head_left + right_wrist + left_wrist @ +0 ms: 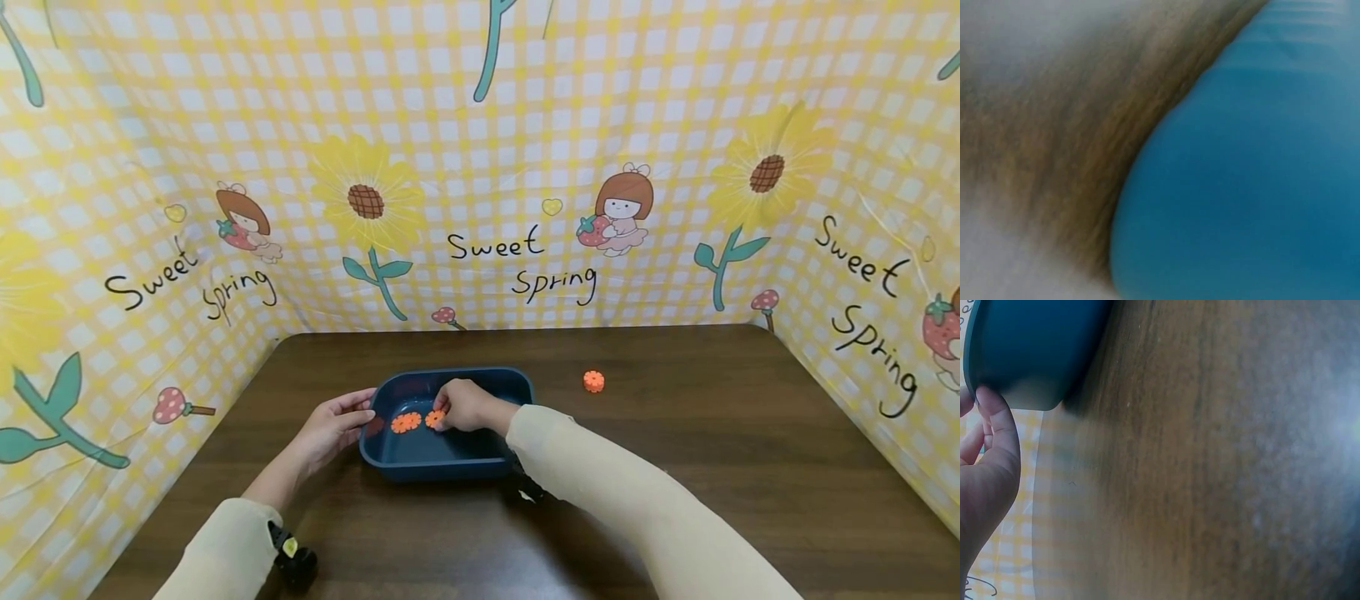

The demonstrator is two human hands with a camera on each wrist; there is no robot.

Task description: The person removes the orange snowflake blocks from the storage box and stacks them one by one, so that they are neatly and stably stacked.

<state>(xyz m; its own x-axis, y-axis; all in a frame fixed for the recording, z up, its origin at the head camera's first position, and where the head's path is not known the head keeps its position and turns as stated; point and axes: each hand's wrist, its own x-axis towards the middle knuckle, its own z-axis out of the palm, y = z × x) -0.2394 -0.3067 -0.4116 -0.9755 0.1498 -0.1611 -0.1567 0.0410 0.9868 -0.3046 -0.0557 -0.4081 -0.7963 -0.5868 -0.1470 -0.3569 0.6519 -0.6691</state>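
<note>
A dark blue rectangular basin (pixel 450 472) sits on the brown table. My left hand (pixel 333 429) grips its left rim between thumb and fingers, as the left wrist view also shows at the basin wall (pixel 1035 350). My right hand (pixel 468 406) reaches inside the basin and pinches an orange flower-shaped piece (pixel 434 419) near the floor. Just left of it lie more orange flower-shaped pieces (pixel 406 422), close together. Only the basin's blue side (pixel 1229 175) fills the right wrist view, blurred; the right hand is out of sight there.
One more orange flower-shaped piece (pixel 593 382) lies on the table (pixel 675 400), right of the basin and towards the back. Yellow checked cloth (pixel 480 167) hangs behind the table and along both sides.
</note>
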